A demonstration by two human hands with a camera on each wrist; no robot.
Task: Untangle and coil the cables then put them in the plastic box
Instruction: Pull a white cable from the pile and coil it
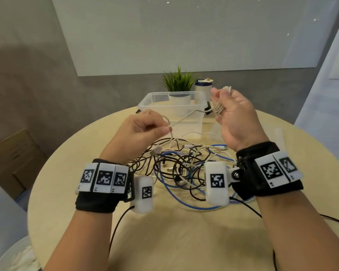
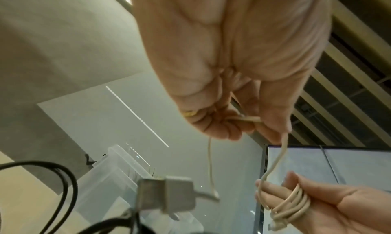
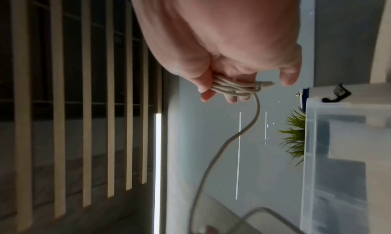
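A thin white cable [image 1: 186,116] runs between my two hands above the table. My left hand [image 1: 167,130] pinches it between thumb and forefinger, the other fingers curled [image 2: 249,125]. My right hand [image 1: 221,106] is raised to the right with its fingers nearly straight, and several turns of the white cable coil [image 1: 218,110] are wound round them [image 3: 230,87]; its thumb stands apart. The clear plastic box [image 1: 145,103] stands just behind both hands. A tangle of black, blue and white cables [image 1: 184,167] lies on the table below my wrists.
A potted plant [image 1: 178,81] and a white-and-blue jar [image 1: 203,87] stand behind the box. A clear lid [image 1: 278,133] lies to the right of it. The round wooden table [image 1: 184,241] is bare near me. A cardboard box [image 1: 14,159] sits on the floor at left.
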